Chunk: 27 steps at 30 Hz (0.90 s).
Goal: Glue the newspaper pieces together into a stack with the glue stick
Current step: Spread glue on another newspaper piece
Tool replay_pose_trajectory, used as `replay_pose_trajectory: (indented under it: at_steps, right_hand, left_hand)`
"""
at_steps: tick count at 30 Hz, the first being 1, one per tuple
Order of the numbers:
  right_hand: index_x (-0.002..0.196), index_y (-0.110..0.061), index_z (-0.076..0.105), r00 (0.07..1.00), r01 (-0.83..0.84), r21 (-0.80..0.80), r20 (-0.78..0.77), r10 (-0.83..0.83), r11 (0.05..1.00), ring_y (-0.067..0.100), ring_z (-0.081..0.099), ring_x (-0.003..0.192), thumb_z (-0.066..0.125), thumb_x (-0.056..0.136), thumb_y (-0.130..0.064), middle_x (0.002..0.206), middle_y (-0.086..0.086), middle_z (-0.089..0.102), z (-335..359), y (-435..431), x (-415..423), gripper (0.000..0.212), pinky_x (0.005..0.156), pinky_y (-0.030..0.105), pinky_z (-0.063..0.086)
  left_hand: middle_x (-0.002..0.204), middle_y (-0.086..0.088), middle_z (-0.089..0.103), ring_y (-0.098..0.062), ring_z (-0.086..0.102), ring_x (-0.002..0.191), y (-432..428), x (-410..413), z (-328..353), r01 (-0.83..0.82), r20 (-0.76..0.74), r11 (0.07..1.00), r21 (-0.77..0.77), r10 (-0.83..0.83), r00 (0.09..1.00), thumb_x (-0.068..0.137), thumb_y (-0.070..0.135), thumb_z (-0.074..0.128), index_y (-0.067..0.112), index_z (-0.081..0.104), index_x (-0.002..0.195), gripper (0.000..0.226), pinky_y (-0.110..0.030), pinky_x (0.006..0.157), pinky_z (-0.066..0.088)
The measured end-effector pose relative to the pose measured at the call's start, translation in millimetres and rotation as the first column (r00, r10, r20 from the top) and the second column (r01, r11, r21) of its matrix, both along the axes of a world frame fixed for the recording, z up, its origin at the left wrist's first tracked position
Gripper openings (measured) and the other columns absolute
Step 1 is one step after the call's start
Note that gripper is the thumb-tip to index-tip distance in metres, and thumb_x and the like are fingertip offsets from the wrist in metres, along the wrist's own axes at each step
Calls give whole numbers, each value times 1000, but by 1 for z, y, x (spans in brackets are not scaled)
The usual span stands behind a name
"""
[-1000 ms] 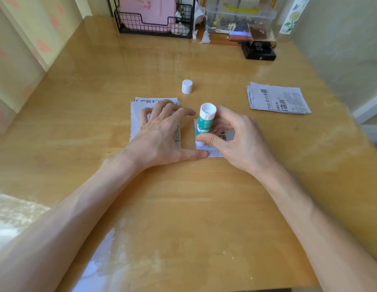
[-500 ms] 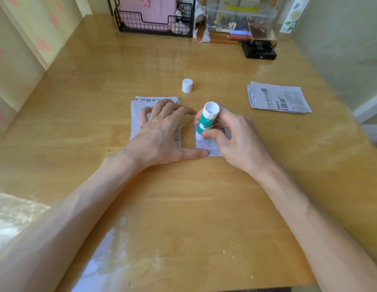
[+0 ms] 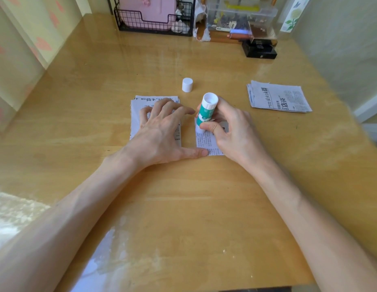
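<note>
Newspaper pieces [image 3: 135, 118] are seen stacked just left of centre on the counter [image 3: 183, 207], their edges slightly out of line. The stack is pinned by the left hand [image 3: 160, 133], which is laid on top with spread, slightly arched fingers whose tips are pressed onto the print. Nothing is grasped by this hand. Its thumb is stretched out to the right and is set on the near left corner of a single piece [image 3: 206, 142], which is placed just beside the stack with a narrow strip of bare wood between them.

Behind both hands, a white cap [image 3: 187, 84] is stood upright by itself. A green and white glue stick [image 3: 207, 110] is held over the single piece, tilted with its flat end raised toward the camera and its lower end pointed down at the far left part of the paper. That lower end appears to be touching the paper, though it is partly hidden by a finger. The tube is gripped by the right hand [image 3: 236, 133], with thumb and fingers curled round it.

Well to the right, a second pile [image 3: 278, 98] of newspaper pieces is left untouched.

Along the far edge, a wire basket [image 3: 141, 24], a clear plastic box [image 3: 240, 15] and a black box [image 3: 259, 49] are lined up.
</note>
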State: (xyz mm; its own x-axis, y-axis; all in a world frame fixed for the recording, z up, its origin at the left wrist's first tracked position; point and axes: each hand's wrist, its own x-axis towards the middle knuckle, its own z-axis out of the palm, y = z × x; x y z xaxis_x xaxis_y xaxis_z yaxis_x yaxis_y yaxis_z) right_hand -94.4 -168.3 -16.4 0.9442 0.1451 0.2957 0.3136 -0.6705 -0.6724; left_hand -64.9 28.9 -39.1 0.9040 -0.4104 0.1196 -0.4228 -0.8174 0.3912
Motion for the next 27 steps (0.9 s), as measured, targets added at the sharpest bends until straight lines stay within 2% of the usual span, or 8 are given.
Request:
replay_pose_trajectory:
  at_steps: [2, 3, 12, 19, 27]
  right_hand:
    - [116, -14, 65, 1000, 17, -6, 8, -17, 1000, 5, 73, 93, 73, 97, -13, 96, -7, 77, 1, 1, 1, 22, 84, 16, 54]
    - [117, -13, 65, 1000, 22, -5, 6, -22, 1000, 5, 73, 93, 74, 96, -14, 96, -6, 77, 1, 2, 2, 23, 84, 16, 54]
    - [123, -14, 63, 999, 49, -22, 16, -49, 999, 12, 75, 98, 73, 97, -16, 105, -3, 78, -1, 3, 11, 27, 90, 39, 60]
    - [118, -13, 63, 997, 62, -17, 40, -61, 998, 15, 75, 95, 72, 96, -13, 101, -2, 78, -3, 4, 19, 24, 87, 43, 59]
    - [115, -10, 62, 996, 70, 21, 46, -71, 997, 15, 73, 94, 67, 97, -6, 99, 0, 76, -11, 5, 23, 18, 82, 40, 58]
  left_hand:
    - [146, 13, 44, -13, 23, 146, 0, 0, 0, -1, -2, 1000, -2, 1, 1000, 52, 101, 47, 43, 44, 146, 111, -40, 115, 15]
    - [146, 12, 44, -13, 23, 146, 0, -1, 0, 0, -3, 1000, -2, 0, 1000, 52, 101, 47, 43, 44, 146, 111, -40, 116, 15]
    - [147, 11, 43, -13, 23, 147, 0, -1, 1, 6, -11, 1000, -6, -6, 1000, 52, 101, 48, 43, 44, 146, 111, -41, 116, 14]
    - [146, 11, 43, -13, 23, 146, 0, -2, 1, 6, -7, 1000, -11, -6, 1000, 52, 101, 47, 42, 45, 145, 111, -39, 115, 13]
    - [145, 11, 44, -13, 24, 145, 0, -1, 1, 1, -3, 1000, -10, -1, 1000, 51, 101, 47, 40, 42, 148, 115, -38, 114, 13]
